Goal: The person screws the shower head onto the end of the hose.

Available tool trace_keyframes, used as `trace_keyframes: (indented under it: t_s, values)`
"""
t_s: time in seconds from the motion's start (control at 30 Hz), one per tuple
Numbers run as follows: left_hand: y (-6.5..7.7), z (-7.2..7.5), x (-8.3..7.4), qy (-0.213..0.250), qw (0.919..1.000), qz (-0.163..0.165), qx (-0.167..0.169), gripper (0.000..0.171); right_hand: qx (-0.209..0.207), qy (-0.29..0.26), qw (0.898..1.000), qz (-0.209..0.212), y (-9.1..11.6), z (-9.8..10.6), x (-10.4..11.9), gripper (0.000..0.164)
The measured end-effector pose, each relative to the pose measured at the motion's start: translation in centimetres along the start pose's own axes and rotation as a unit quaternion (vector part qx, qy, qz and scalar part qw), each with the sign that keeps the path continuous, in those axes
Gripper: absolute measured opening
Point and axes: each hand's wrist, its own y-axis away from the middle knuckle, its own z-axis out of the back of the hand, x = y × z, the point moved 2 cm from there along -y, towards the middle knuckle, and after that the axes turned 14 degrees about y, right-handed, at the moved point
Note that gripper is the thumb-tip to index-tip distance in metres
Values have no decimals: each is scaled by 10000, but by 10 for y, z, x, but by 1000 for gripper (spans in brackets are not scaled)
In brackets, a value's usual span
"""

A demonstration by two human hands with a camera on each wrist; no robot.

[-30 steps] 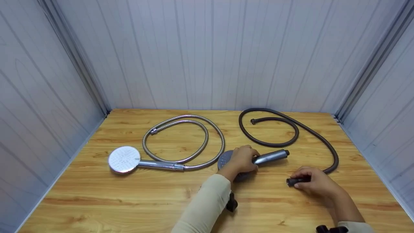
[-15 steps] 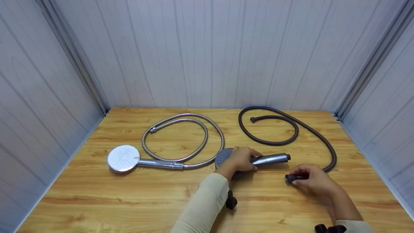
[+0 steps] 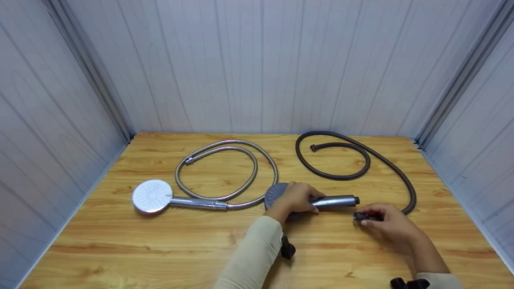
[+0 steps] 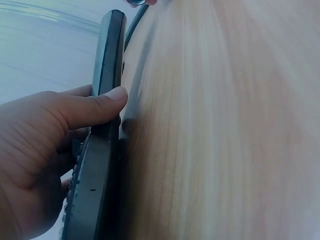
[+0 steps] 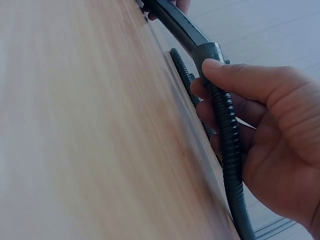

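My left hand [image 3: 297,197] grips a grey shower head [image 3: 335,201] where its round face meets the handle; the handle points right and ends in a dark threaded tip. In the left wrist view the thumb lies across the shower head's neck [image 4: 106,107]. My right hand [image 3: 387,220] pinches the end fitting of a black shower hose [image 3: 408,188] between thumb and fingers. The fitting's mouth faces left, a little below and right of the handle tip in the head view. The right wrist view shows the ribbed hose [image 5: 231,145] running down past the palm.
On the left lies a chrome shower head [image 3: 152,196] joined to a coiled silver hose [image 3: 276,168]. The black hose's far end fitting [image 3: 313,147] lies at the back right. Pale panel walls [image 3: 241,68] enclose the wooden table [image 3: 160,249] at the back and sides.
The grey shower head has tilted, its handle tip dropping toward the front. My right hand has raised the hose fitting slightly and brought it closer to that tip.
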Motion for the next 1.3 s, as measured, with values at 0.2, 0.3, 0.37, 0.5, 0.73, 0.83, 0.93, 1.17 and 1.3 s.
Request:
trace_keyframes:
  t_s: [0.2,0.3,0.37,0.5,0.73,0.83,0.93,1.17,1.3]
  values:
    - [2,-1,0,24,10000,0,-24,48,-26,4,9996,-284,0,2,-1,32]
    - [2,-1,0,23,10000,-35,-10,48,-64,18,9995,-301,1,4,-1,31]
    - [3,-1,1,7,10000,-57,3,48,-110,40,9997,-216,2,6,-1,31]
    - [5,-1,2,25,10000,-62,15,47,-235,40,9996,-123,5,10,0,32]
    - [11,-1,3,165,9997,-166,-19,47,-363,34,9993,-62,6,12,-1,31]
    - [14,1,2,108,9996,-242,-54,47,-413,-71,9991,83,6,12,1,30]
    - [17,3,0,-25,9995,-299,-115,47,-465,-185,9985,239,6,12,3,28]
    - [23,6,-8,-338,9982,-450,-221,46,-578,-157,9978,277,8,14,5,26]
    - [26,5,-12,-580,9962,-597,-274,45,-647,-176,9975,203,8,14,6,26]
